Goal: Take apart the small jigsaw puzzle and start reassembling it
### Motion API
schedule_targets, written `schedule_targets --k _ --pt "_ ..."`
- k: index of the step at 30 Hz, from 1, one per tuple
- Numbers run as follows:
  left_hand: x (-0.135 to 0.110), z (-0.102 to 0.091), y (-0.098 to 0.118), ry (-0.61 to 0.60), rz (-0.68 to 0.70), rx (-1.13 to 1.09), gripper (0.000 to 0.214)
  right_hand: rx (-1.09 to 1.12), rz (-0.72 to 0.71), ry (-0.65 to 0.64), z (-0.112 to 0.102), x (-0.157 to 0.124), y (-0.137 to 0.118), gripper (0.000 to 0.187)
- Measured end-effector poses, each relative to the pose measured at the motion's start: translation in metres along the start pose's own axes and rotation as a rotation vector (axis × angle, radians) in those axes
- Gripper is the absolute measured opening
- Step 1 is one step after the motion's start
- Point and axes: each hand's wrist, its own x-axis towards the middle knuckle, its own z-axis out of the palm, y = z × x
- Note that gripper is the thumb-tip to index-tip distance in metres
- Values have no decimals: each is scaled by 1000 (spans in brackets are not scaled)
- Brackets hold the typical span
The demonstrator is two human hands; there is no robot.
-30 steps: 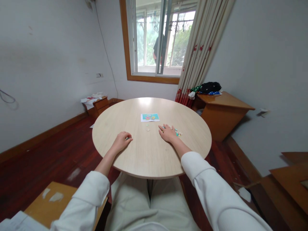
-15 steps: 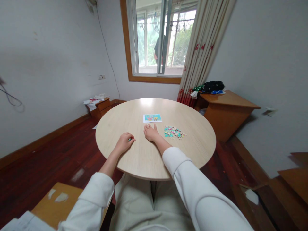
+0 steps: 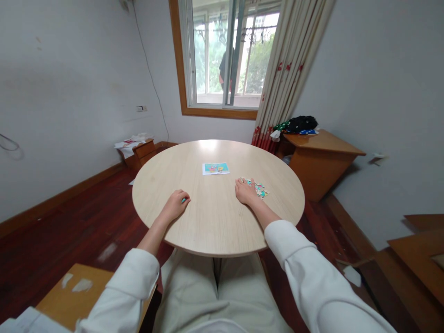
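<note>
My left hand [image 3: 176, 205] rests on the left part of the round table [image 3: 211, 226], its fingers curled around a small teal puzzle piece [image 3: 183, 200]. On the right side, my right hand [image 3: 245, 191] lies at the near left edge of a pile of puzzle pieces [image 3: 261, 189], covering part of it. Its fingers look stretched out and spread, and any piece beneath them is hidden. Teal, pink and pale wooden pieces show in the pile. A picture card [image 3: 215, 169] with a teal cartoon scene lies flat beyond both hands.
A brown desk [image 3: 322, 143] with dark cloth items [image 3: 302, 124] stands beyond the table's right side. Papers [image 3: 133, 141] lie on a low wooden cabinet at the left. A person [image 3: 223, 69] is visible through the window. A wooden surface [image 3: 74, 293] is at my lower left.
My right hand has moved right, from the table's middle to the puzzle pile. My left hand stays in place with its piece. The view has shifted slightly.
</note>
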Motion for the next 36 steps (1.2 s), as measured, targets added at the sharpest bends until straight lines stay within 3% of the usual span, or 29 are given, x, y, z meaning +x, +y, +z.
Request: schedule_targets --k 5,8,11,15,24,30,36 --pt "-5 -3 7 -5 -7 -44 12 -20 10 -4 -4 -5 12 48" --pt "-14 -6 16 22 -8 -81 13 -64 14 76 -8 -13 13 47" --pt "-26 -7 24 87 -17 -73 19 -85 8 192 -14 -32 13 45" --pt "-38 -4 28 138 -63 -14 24 -90 -28 183 -22 -61 12 35" --pt "-43 5 26 87 -50 47 27 37 -61 165 -17 -72 12 34" --pt "-42 2 30 26 -17 7 28 262 -107 286 -5 -85 20 38" --pt "-37 7 32 -20 -12 26 31 270 -143 204 -9 -96 7 31"
